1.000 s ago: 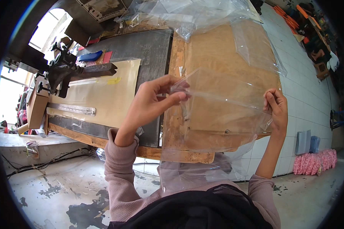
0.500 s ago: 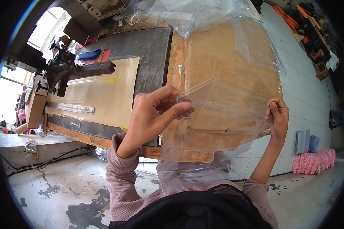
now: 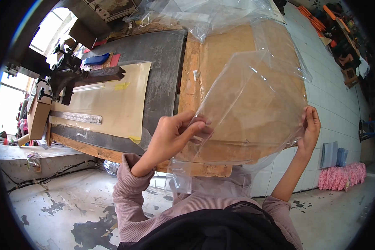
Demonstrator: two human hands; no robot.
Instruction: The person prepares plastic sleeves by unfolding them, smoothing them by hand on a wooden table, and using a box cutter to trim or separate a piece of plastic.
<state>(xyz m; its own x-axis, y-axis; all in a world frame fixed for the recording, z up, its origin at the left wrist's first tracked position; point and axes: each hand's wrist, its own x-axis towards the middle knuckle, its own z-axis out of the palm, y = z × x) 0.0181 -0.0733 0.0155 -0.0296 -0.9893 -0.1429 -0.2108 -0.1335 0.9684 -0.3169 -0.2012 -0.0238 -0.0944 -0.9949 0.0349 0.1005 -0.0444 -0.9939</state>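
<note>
A clear plastic sheet [image 3: 246,100] is stretched between my two hands over the wooden tabletop [image 3: 227,46]. Its lower part hangs past the table's near edge, in front of my body. My left hand [image 3: 181,133] pinches the left edge of the sheet between thumb and fingers; the fingertips show through the plastic. At the table's right edge, my right hand [image 3: 309,127] is closed on the opposite side of the sheet, fingers curled upward. Folds and glare make it unclear whether the plastic is one layer or several.
More clear plastic [image 3: 212,16] lies heaped at the far side. To the left, a dark metal clamp arm [image 3: 98,76] reaches over a black board with tan paper [image 3: 129,96] and a clear ruler [image 3: 77,117]. A pink bundle [image 3: 341,176] sits on the floor at right.
The plastic sheet has spread out flatter, with its upper edge farther up over the table. My left hand has moved slightly down; my right has shifted a little to the right.
</note>
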